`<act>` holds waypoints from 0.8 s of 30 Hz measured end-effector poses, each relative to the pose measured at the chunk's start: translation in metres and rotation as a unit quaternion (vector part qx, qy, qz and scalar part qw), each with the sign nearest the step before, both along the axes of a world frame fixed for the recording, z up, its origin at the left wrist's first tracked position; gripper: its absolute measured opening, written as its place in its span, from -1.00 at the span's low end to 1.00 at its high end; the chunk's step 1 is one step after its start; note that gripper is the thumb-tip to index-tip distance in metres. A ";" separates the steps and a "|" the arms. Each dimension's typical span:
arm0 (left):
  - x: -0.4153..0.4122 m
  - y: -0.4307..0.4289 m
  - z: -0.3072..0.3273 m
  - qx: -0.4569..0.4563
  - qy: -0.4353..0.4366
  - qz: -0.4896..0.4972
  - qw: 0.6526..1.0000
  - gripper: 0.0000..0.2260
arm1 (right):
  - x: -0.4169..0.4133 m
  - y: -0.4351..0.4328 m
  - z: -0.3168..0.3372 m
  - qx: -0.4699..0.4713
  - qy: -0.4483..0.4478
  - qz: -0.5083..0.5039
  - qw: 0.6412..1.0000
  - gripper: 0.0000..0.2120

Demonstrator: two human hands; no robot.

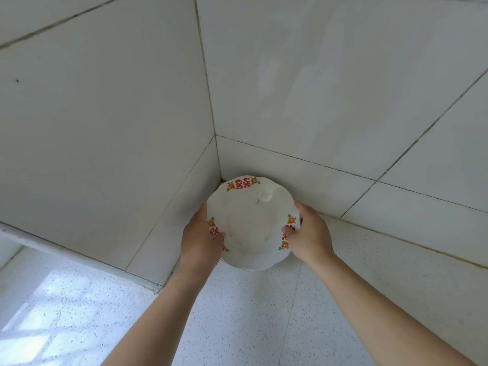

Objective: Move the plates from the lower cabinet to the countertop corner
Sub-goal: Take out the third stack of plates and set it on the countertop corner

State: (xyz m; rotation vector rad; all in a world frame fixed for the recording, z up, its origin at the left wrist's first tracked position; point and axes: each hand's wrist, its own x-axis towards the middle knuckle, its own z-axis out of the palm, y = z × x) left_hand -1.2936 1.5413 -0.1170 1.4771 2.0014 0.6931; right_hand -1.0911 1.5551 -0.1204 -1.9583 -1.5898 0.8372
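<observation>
Holding a white plate (252,225) from both sides: left hand (202,237) clasped on the left rim with the thumb laid over the top edge across a red emblem, fingers hidden underneath; right hand (310,235) clasped on the right rim the same way, thumb pressed on the inner edge beside another red emblem and orange flower. Wavy rim on the plate, three groups of red characters flanked by small orange flowers, one at the far edge and one under each thumb. Faint brownish smears across the middle, bright glare spot near the far side. Tucked right into the corner, far rim close against the meeting of the two walls; near edge showing a second thin rim line just below, though cannot tell whether another plate lies beneath. Cannot tell either whether fully settled on the surface (237,313) or held just above it. Bare forearms reaching in from the lower edge of the view, converging toward the corner. Pale speckled surface below, crossed by thin seams, with a patch of window light at the lower left. Large white tiles on the left wall (105,114) and the right wall (330,88), dark grout lines between them, a low tile strip running along the base of each.
</observation>
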 end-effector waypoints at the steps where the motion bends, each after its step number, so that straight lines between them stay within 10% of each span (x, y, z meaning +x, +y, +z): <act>1: 0.000 0.000 -0.001 -0.008 0.002 -0.003 1.000 -0.48 | 0.000 -0.001 0.000 0.000 0.004 0.002 1.000 -0.55; 13: 0.001 -0.014 0.015 -0.060 0.032 -0.063 0.996 -0.38 | 0.004 -0.014 0.031 -0.044 -0.018 0.014 0.999 -0.68; 24: 0.030 -0.070 0.082 0.000 0.091 -0.129 0.987 -0.50 | 0.030 -0.090 0.108 -0.039 -0.052 0.064 0.996 -0.36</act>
